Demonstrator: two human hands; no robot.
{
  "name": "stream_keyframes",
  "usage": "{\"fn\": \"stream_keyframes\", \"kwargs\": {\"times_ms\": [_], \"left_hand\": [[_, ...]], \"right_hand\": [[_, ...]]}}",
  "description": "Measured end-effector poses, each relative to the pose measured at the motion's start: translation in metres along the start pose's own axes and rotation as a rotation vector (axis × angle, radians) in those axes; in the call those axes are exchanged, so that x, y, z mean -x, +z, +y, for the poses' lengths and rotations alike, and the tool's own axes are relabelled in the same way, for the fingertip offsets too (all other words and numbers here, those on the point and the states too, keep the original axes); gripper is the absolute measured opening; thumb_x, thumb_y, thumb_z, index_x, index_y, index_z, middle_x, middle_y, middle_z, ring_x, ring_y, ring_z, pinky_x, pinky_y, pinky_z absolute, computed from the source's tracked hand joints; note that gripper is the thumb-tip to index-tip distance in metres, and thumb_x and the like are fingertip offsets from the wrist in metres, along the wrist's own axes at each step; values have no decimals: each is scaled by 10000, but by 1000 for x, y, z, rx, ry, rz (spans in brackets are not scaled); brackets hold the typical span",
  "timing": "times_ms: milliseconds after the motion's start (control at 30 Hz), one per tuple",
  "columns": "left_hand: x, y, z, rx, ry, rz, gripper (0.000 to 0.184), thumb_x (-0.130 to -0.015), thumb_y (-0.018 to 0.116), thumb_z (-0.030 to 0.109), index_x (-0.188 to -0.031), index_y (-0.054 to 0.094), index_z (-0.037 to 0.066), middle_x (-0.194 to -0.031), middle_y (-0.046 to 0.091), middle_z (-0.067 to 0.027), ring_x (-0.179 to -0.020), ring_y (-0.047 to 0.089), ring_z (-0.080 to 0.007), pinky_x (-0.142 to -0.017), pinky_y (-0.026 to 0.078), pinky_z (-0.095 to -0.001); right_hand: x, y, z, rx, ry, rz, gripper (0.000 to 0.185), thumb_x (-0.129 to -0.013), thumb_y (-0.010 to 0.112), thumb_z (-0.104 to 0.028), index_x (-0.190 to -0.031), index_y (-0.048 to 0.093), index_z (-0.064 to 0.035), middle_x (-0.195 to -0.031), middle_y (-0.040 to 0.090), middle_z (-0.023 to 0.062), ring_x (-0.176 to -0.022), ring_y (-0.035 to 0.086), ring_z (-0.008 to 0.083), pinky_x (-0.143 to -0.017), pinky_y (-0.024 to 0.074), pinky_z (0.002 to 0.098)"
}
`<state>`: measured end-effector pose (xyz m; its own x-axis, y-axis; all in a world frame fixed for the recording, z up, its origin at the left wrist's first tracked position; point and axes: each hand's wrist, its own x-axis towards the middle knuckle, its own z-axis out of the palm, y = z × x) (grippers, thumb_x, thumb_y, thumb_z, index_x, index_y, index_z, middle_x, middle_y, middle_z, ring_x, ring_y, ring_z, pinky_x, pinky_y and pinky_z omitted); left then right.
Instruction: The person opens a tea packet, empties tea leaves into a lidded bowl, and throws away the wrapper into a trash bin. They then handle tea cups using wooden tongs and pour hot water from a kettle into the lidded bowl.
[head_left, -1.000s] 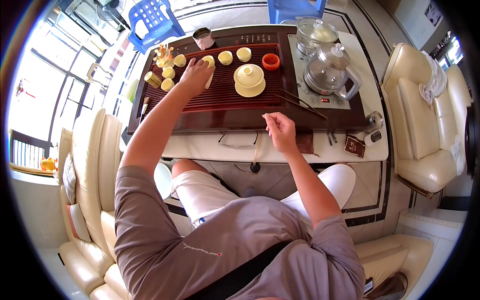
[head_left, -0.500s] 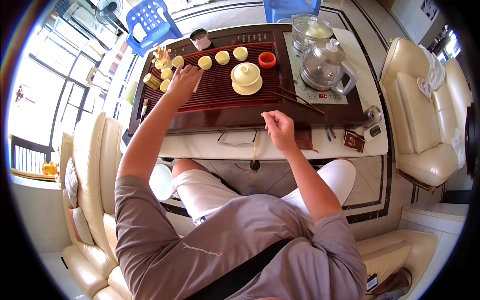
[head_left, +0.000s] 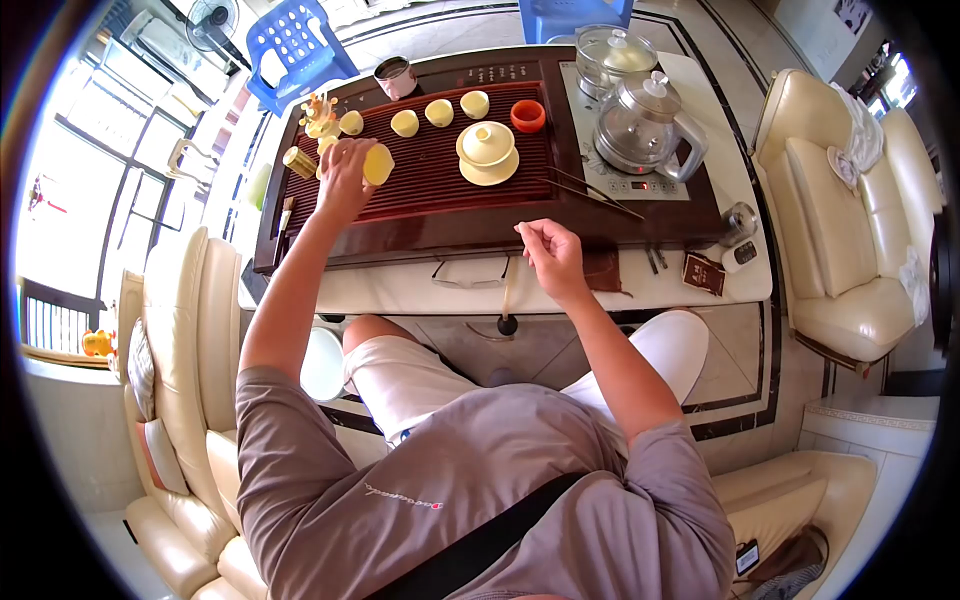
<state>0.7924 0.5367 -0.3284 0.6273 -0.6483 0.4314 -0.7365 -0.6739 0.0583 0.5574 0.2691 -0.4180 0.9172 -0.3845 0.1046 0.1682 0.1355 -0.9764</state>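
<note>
One yellow cup in my hand, the others standing on the tray

My left hand (head_left: 343,190) has its fingers closed on a yellow cup (head_left: 378,166). I hold it up over the slatted tray (head_left: 430,195), on the left side. It is tipped, with a round yellow face to the right. I can't tell if anything is in it.

My right hand (head_left: 552,262) is near the front edge of the tray. Its thumb and fingers are curled in, with the tips together, and I see nothing in them.

Four small cups (head_left: 439,113) stand upright in a bent row at the back, apart from each other. More yellow shows behind my left hand, but I can't see all of it. A red cup (head_left: 528,116) stands at the row's right end. I can't tell how full any of them are.

The lidded bowl (head_left: 487,146) has its lid on and sits on its saucer (head_left: 489,173). So that part looks closed up for now. The glass kettle (head_left: 637,125) sits on its heater (head_left: 645,187), which has red lights on. The brown tongs (head_left: 598,197) lie near the bowl, with no hand on them.
</note>
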Motion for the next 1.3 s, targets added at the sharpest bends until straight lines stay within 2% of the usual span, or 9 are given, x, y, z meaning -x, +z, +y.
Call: {"fn": "stream_keyframes", "kwargs": {"times_ms": [67, 200, 733, 833, 867, 933, 1000, 1100, 1300], "left_hand": [[2, 2, 2, -267, 148, -142, 682, -745, 740, 43, -1372, 484, 126, -1347, 524, -101, -1311, 445, -306, -1177, 263, -499], [0, 13, 3, -427, 295, -145, 590, -823, 587, -1, -1394, 479, 96, -1344, 507, -86, -1330, 422, -280, -1208, 204, -517], [5, 14, 15, -228, 126, -50, 687, -703, 661, -64, -1346, 517, 130, -1280, 535, -66, -1288, 442, -285, -1182, 229, -518], [0, 16, 11, 50, -266, 90, 699, -686, 795, 94, -1322, 507, 119, -1265, 569, -92, -1263, 455, -334, -1127, 289, -506], [0, 17, 10, 32, -298, 117, 753, -683, 855, 206, -1335, 491, 107, -1266, 572, -123, -1256, 460, -349, -1106, 324, -494], [4, 21, 13, 154, -447, 145, 770, -689, 867, 248, -1341, 486, 100, -1273, 565, -139, -1254, 462, -348, -1093, 349, -486], [11, 35, 2, 362, -635, 190, 838, -691, 899, 360, -1352, 473, 70, -1291, 536, -171, -1246, 468, -329, -1059, 412, -448], [19, 51, -1, 592, -676, 255, 842, -697, 899, 356, -1354, 468, 55, -1302, 512, -171, -1237, 470, -321, -1058, 422, -428], [30, 55, 2, 589, -663, 258, 842, -700, 903, 343, -1356, 465, 47, -1317, 504, -166, -1252, 453, -326, -1066, 412, -419]], "right_hand": [[0, 1, -1, 3, -6, 3, 216, -984, 655, -187, -905, 688, 11, -671, 560, -56, -614, 472, 14, -555, 389, 205], [0, 5, 2, 12, -8, 0, 205, -984, 654, -181, -895, 687, 1, -664, 544, -65, -605, 449, 7, -537, 366, 207], [-2, 0, 1, 47, 25, -11, 256, -986, 648, -225, -891, 681, 11, -674, 586, -34, -626, 520, 30, -577, 429, 210], [-9, 0, 3, 69, 16, -20, 276, -977, 657, -247, -889, 681, 14, -672, 597, -14, -622, 528, 40, -576, 435, 224], [-14, -2, 2, 77, 15, -25, 276, -977, 657, -247, -889, 681, 14, -672, 597, -14, -622, 528, 40, -576, 435, 224], [-33, -5, -9, 327, -53, -66, 281, -963, 672, -259, -890, 677, 13, -666, 597, 15, -614, 529, 56, -577, 450, 250], [-60, -2, -21, 459, -212, -57, 255, -937, 687, -247, -909, 686, 6, -700, 643, 85, -604, 582, 150, -595, 482, 316], [-103, 3, -36, 661, -408, -54, 221, -901, 701, -217, -926, 689, 1, -762, 663, 130, -656, 643, 263, -624, 508, 370], [-145, 27, -56, 1125, -465, -113, 297, -873, 704, -263, -1060, 688, -32, -1027, 666, 137, -963, 627, 330, -828, 521, 437]]}}
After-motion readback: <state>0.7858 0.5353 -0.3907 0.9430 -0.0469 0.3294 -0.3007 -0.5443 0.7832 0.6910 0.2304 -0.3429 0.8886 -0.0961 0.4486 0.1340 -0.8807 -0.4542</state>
